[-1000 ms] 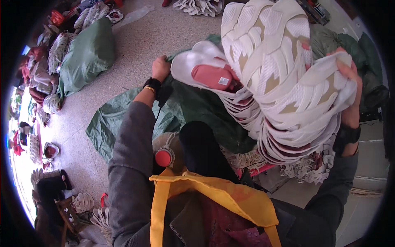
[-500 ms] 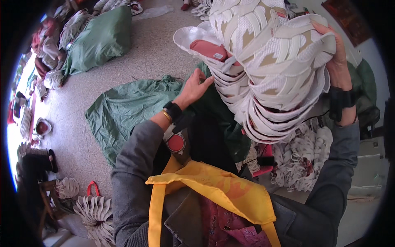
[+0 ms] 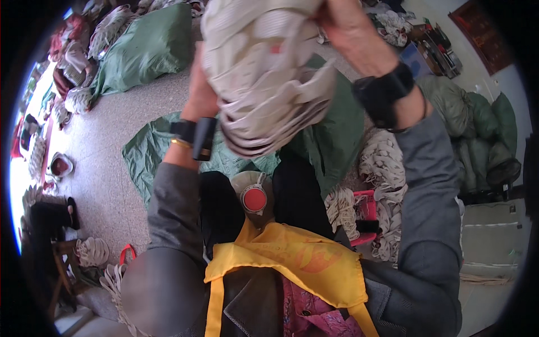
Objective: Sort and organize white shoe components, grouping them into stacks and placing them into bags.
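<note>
A thick stack of nested white and beige shoe uppers (image 3: 269, 84) is held up in front of me, blurred by motion and cut off by the top edge. My left hand (image 3: 201, 92) is against its left side, fingers mostly hidden behind it. On the upper right, my right hand (image 3: 356, 36) grips the stack, its fingertips hidden. Below the stack, a crumpled green woven sack (image 3: 151, 143) lies on the floor and reaches past my knees to the right. Between my knees is a round red-topped object (image 3: 255, 199) with a pale rim.
A stuffed green sack (image 3: 143, 50) lies at the far left, with bundles of uppers around it. To my right are heaped uppers (image 3: 384, 163) and a pink basket (image 3: 366, 216). More green sacks (image 3: 477, 112) lean at the right wall. People sit at the left edge.
The stack has moved left and up, over the crumpled sack. My left hand, free before, is now at its left side. My right hand has moved left with it.
</note>
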Demonstrator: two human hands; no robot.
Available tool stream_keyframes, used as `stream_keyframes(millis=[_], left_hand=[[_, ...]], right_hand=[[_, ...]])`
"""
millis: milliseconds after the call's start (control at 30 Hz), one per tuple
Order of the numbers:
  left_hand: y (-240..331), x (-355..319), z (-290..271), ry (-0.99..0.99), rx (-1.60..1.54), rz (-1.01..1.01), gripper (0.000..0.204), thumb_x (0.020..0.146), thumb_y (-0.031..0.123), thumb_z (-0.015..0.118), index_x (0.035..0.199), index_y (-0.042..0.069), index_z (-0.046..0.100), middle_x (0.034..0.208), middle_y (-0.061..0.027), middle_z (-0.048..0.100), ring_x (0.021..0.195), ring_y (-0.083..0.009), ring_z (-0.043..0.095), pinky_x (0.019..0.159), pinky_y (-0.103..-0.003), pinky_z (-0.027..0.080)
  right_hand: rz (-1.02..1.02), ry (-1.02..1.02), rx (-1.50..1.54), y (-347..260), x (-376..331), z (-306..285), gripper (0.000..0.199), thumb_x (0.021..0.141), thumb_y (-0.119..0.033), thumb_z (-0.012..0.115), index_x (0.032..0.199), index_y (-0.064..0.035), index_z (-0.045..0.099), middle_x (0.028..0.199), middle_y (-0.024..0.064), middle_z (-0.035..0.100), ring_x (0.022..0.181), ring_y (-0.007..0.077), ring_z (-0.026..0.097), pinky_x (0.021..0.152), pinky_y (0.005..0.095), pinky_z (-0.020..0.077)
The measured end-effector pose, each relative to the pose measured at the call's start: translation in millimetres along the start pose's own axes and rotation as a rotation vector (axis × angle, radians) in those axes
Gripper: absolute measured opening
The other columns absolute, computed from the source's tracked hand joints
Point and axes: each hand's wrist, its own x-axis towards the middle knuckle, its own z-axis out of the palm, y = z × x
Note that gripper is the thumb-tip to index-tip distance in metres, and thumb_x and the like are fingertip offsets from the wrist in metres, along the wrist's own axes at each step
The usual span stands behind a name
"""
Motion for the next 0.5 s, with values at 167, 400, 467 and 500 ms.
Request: stream_keyframes(millis=[167,400,467,500], left_hand=[[34,20,-80,-0.361,-0.543,-0.248,0.07,0.098,0.056,0.04,0.145,0.005,0.038,0.14,-0.0182,0.049,0.125,-0.0321,0.053,0.105,-0.044,0.045],[100,33,-129,0.088,0.081,-0.315,0.06,0.096,0.046,0.048,0.14,0.004,0.045,0.133,-0.0143,0.056,0.115,-0.024,0.059,0.1,-0.038,0.048],[118,39,-152,0.143,0.264,-0.336,0.059,0.096,0.044,0.049,0.14,0.005,0.044,0.134,-0.0133,0.056,0.116,-0.0225,0.059,0.101,-0.037,0.046],[135,45,-174,-0.119,0.239,-0.482,0.062,0.095,0.04,0.052,0.144,0.004,0.039,0.136,-0.0122,0.054,0.121,-0.0209,0.055,0.106,-0.036,0.041]], right_hand=[[-0.003,-0.054,0.095,57,8,16,0.02,0.089,-0.01,0.063,0.103,0.0028,0.067,0.1,0.0077,0.068,0.088,0.0169,0.065,0.081,0.031,0.0536],[-0.001,0.161,0.086,108,8,66,0.017,0.092,-0.016,0.062,0.096,-0.0002,0.068,0.083,0.003,0.066,0.072,0.0117,0.062,0.06,0.023,0.0489],[-0.013,0.132,0.03,126,-2,69,0.027,0.084,-0.015,0.072,0.107,-0.0012,0.065,0.096,0.0067,0.069,0.086,0.0147,0.067,0.074,0.0289,0.0567],[-0.006,0.129,-0.043,135,-11,75,0.028,0.084,-0.014,0.072,0.108,-0.0017,0.064,0.101,0.0063,0.068,0.087,0.0138,0.066,0.074,0.0275,0.0561]])
